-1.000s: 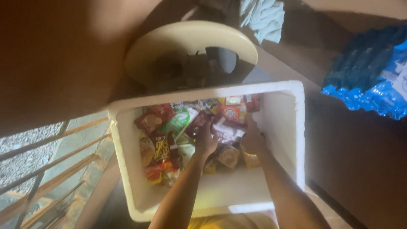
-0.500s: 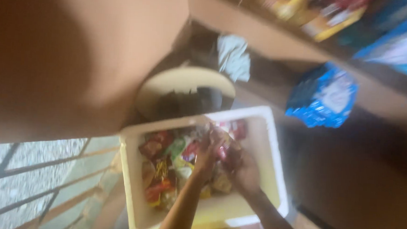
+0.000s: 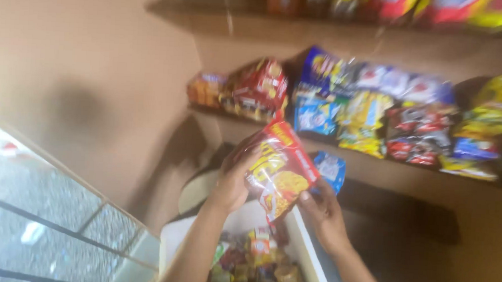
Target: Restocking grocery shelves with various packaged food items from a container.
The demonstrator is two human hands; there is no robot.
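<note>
**Both hands gripping a snack packet above the box**

Pinching from either side, the left hand (image 3: 234, 183) and right hand (image 3: 323, 210) are closing their fingers on a red and yellow snack packet (image 3: 281, 172), holding it tilted at the centre of the frame, above the white box (image 3: 313, 264) of mixed packets at the lower middle. Behind, at upper right, shelves (image 3: 376, 162) are carrying more packets. Since the packet looks slick and is held by its edges, it could slip and drop back into the box.
</note>
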